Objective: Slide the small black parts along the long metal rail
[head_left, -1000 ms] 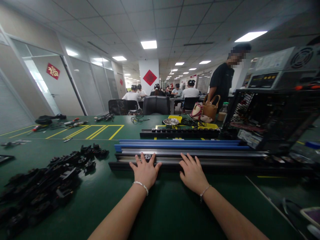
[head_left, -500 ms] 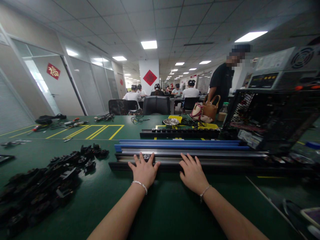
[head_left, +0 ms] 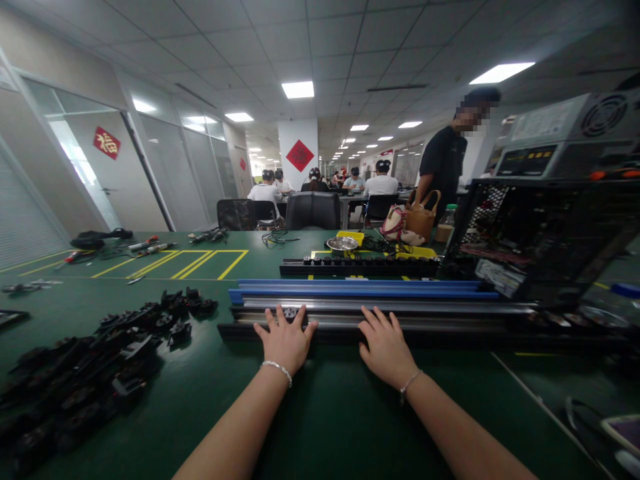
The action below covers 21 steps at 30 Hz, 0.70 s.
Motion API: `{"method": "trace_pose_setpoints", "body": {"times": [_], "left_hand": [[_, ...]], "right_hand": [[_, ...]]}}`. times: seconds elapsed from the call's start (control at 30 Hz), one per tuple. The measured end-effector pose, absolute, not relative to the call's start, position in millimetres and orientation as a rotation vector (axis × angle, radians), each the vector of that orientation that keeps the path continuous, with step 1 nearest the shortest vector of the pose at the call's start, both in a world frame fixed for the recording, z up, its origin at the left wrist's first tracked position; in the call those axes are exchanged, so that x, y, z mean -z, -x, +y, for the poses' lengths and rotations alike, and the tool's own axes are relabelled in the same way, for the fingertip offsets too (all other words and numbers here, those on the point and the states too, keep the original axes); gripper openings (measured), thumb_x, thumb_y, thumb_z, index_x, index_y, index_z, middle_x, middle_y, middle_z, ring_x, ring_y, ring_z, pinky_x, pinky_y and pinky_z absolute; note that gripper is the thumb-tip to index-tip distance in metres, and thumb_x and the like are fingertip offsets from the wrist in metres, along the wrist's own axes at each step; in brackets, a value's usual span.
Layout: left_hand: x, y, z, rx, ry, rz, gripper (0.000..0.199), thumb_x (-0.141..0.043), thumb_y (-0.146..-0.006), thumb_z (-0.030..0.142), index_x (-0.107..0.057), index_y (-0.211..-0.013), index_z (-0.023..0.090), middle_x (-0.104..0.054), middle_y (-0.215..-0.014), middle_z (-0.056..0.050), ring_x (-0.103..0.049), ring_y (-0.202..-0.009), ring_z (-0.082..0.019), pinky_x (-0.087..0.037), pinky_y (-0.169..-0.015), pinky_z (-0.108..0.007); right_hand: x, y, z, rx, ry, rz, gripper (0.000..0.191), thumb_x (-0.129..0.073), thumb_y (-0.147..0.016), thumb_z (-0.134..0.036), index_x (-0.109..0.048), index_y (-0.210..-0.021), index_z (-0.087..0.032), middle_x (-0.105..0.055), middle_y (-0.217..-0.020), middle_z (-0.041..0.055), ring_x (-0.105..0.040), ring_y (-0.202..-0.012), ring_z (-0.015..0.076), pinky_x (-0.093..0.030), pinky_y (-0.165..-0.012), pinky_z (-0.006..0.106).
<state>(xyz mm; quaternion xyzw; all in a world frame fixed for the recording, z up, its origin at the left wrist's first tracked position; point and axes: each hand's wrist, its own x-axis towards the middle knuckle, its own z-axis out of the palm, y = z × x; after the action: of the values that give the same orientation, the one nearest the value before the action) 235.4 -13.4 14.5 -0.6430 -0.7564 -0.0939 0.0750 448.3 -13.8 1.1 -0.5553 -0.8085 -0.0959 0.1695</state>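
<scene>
With left hand [head_left: 287,343] and right hand [head_left: 387,348] both spread, palms down, on the black rails [head_left: 337,335], best to steady evenly with the right and handle the part [head_left: 291,312] at the left fingertips without tilting it. Mind the blue rails [head_left: 350,288] just behind, well in from the far edge of the worktop [head_left: 325,413], and the case [head_left: 540,247] toward its right.

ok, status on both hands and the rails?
Left hand open at the black-and-silver rails, small part by its fingers. Right hand open at the same rails, no grip visible. Blue rail close beyond.
</scene>
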Motion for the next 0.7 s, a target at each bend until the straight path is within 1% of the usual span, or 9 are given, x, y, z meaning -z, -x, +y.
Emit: {"method": "trace_pose_setpoints", "body": {"times": [0.27,0.7], "left_hand": [[-12.3,-234.0,-12.0,0.281,1.923,-2.264,0.064,-0.017,-0.081,0.067,-0.031,-0.136,0.038,-0.033,-0.142,-0.015,-0.021,-0.129,-0.045,-0.021,-0.092,-0.068],[-17.2,-230.5,-11.3,0.253,1.924,-2.342,0.067,-0.015,-0.080,0.069,-0.030,-0.137,0.037,-0.030,-0.144,-0.014,-0.017,-0.131,-0.044,-0.017,-0.095,-0.068]], "right_hand": [[1.5,-448.6,-12.8,0.276,1.575,-2.294,0.025,-0.047,-0.076,-0.023,-0.058,-0.098,-0.020,-0.039,-0.139,0.0085,-0.028,-0.129,0.0303,-0.014,-0.105,0.051],[0.5,-447.8,-12.5,0.268,1.577,-2.299,0.026,-0.047,-0.076,-0.023,-0.059,-0.099,-0.020,-0.039,-0.139,0.0091,-0.028,-0.130,0.0302,-0.014,-0.105,0.051]]}}
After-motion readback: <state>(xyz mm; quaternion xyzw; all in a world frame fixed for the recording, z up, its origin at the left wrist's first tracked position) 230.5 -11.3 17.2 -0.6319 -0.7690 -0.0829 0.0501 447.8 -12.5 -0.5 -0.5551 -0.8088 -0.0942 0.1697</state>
